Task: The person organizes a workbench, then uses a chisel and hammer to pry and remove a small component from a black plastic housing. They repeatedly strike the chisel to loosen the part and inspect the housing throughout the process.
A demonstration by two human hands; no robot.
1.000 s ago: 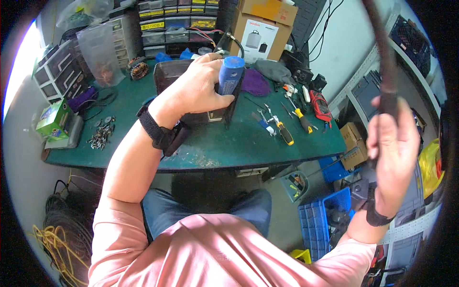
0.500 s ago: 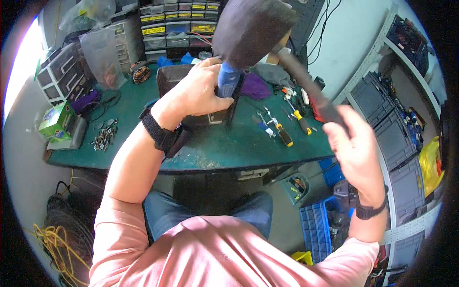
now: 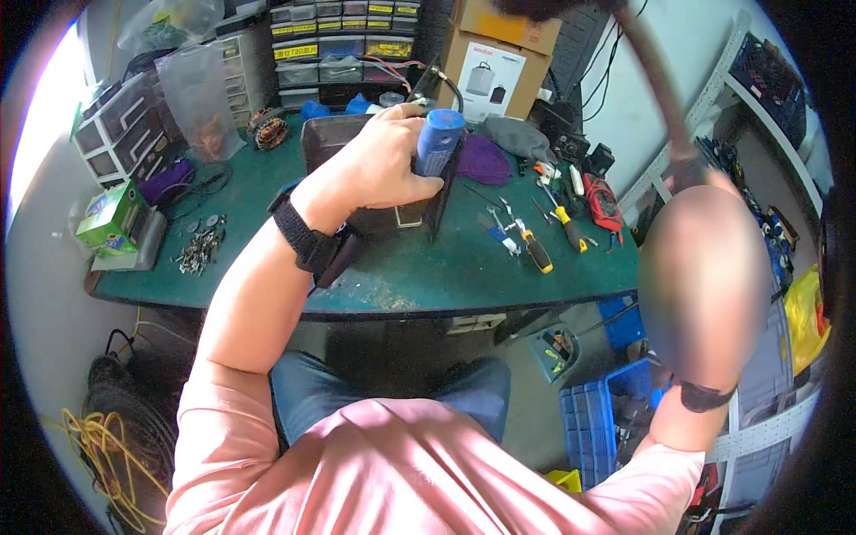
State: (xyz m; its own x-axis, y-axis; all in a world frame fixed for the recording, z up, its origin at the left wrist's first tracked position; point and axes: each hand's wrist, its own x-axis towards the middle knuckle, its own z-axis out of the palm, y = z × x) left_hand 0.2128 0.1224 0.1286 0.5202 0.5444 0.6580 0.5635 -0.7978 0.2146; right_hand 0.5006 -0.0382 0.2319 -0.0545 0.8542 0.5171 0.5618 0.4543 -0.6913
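Note:
My left hand (image 3: 379,165) is closed round a blue cylindrical handle (image 3: 439,134), held upright with its flat top exposed at the inner side of a dark, open box (image 3: 326,135) on the green workbench (image 3: 383,294). The box's interior is partly hidden by that hand, and so is whatever lies under the blue handle. At the right, away from the bench, my right hand (image 3: 700,250) is blurred and grips the long dark shaft of a hammer (image 3: 660,89), whose head is cut off at the top edge.
Screwdrivers (image 3: 537,251), wrenches, a red meter (image 3: 603,201) and purple cloth (image 3: 486,160) lie on the bench's right half; small metal parts (image 3: 199,250) and a green box (image 3: 111,218) on the left. Parts drawers (image 3: 343,49) and cardboard boxes stand behind. Shelving and blue crates (image 3: 588,419) line the right.
Half a second ago the hammer head was down on the blue handle's top; now it is raised to the upper right with my right hand. My left hand keeps its grip.

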